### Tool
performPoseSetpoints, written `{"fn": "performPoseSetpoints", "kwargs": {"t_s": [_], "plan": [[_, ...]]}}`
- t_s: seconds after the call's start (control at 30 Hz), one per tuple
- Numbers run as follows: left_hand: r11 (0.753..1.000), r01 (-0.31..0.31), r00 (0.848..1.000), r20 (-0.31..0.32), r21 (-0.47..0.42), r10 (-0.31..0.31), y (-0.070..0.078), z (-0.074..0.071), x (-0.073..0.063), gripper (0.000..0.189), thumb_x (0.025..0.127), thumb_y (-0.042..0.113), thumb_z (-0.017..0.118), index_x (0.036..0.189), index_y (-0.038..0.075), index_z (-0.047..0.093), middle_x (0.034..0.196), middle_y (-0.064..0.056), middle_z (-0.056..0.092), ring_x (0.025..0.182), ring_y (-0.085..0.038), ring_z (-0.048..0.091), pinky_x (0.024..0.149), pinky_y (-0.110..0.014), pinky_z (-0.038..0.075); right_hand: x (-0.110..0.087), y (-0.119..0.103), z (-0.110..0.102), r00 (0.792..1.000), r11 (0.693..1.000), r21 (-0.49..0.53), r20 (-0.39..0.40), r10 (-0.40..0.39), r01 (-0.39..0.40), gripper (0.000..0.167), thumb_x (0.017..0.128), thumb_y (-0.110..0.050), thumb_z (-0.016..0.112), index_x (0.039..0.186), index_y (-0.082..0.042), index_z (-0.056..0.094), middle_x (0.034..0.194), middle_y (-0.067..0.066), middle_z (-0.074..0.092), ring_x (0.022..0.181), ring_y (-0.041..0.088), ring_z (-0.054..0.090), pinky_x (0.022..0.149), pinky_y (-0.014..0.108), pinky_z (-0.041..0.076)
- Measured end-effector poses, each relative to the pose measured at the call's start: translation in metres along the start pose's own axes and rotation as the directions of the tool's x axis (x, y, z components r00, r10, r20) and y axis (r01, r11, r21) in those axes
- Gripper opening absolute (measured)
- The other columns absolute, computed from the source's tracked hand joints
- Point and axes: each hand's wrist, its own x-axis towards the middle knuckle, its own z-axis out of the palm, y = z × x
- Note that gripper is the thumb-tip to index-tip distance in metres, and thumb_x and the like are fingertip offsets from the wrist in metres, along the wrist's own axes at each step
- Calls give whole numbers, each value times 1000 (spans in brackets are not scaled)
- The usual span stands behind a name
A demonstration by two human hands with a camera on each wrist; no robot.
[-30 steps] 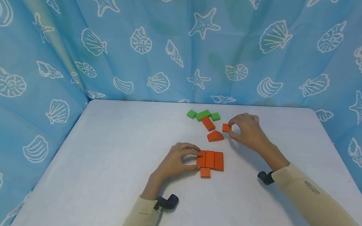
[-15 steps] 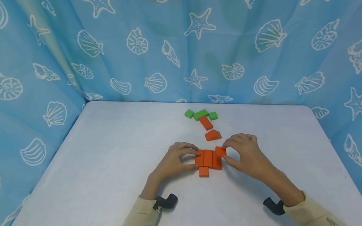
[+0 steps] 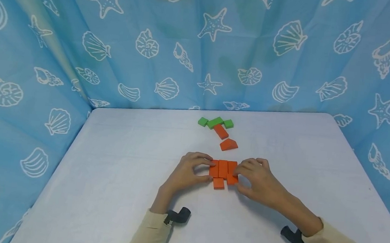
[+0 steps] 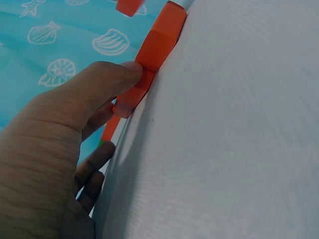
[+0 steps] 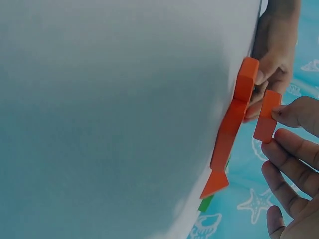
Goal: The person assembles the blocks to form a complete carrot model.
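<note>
Three orange blocks (image 3: 223, 169) lie side by side on the white table, and a small orange block (image 3: 218, 183) sits against their near side. My left hand (image 3: 190, 170) holds the leftmost block of the row between thumb and fingers. Between the thumb and fingers of my right hand (image 3: 260, 182) is another small orange block (image 3: 232, 180), which partly covers the rightmost block in the head view. In the right wrist view this pinched block (image 5: 267, 117) is raised off the table, apart from the row.
Behind the row lie an orange block with slanted sides (image 3: 229, 145) and an orange rectangular block (image 3: 221, 131). Farther back are a green rectangular block (image 3: 215, 122) and two small green blocks, left (image 3: 203, 121) and right (image 3: 228, 124). A blue shell-patterned curtain (image 3: 173, 56) hangs beyond the table.
My right hand has carried the small orange block from the far right toward me, first to the row's far right corner, then to its near right. My left hand has stayed at the row.
</note>
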Motion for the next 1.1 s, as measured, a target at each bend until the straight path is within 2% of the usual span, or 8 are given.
{"fn": "performPoseSetpoints", "kwargs": {"t_s": [0.2,0.63,0.87,1.1], "plan": [[1000,-13,1000,1,17,13,2,-2,1,38,86,34,79,122,24,72,132,10,59,126,-15,45,110,-46,33,-1,-3,4,1000,1000,-16,2,-17,17,23,77,-18,84,97,-14,73,100,-3,68,105,22,58,95,54,38],[999,40,999,21,6,-40,3,-2,1,39,86,38,79,123,27,71,133,12,57,127,-12,42,111,-43,31,-3,-3,13,999,997,-61,-6,-36,35,27,77,-25,86,98,-15,73,101,-3,67,105,23,57,96,54,39],[1000,19,1000,10,6,-19,2,0,1,39,86,36,79,122,25,71,133,11,58,127,-13,43,111,-45,32,-3,-4,13,999,997,-67,3,-33,33,27,77,-23,86,99,-15,74,101,-2,68,105,23,58,96,55,39],[1000,22,1000,7,3,-22,1,0,1,38,85,37,80,121,26,71,133,13,58,126,-12,43,110,-44,32,-4,-3,19,997,996,-55,-21,-68,67,25,77,-21,85,98,-14,74,101,-2,68,105,23,58,94,54,40]]}}
